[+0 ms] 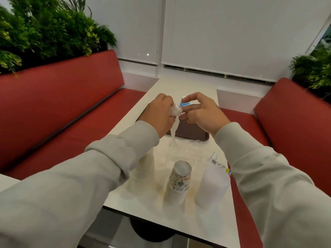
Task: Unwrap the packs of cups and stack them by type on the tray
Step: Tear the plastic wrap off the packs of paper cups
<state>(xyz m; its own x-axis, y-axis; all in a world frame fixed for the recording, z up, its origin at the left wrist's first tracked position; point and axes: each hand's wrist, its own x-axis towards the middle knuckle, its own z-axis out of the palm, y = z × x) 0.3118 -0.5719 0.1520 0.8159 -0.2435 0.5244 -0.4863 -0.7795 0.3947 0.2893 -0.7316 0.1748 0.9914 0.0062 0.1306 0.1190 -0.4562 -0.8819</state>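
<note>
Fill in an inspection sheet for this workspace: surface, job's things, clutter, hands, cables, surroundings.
Surface: white table; brown tray at its middle, visible part bare.
Job's things: blue-striped cups held above the tray; cream stack, patterned stack and white stack stand on the near table.
Clutter: loose wrap in front of the tray; printed label by the white stack.
Hands: left hand grips plastic wrap; right hand holds the blue-striped cups.
Cables: nothing seen.
Surroundings: red benches, plants, closed blinds.
</note>
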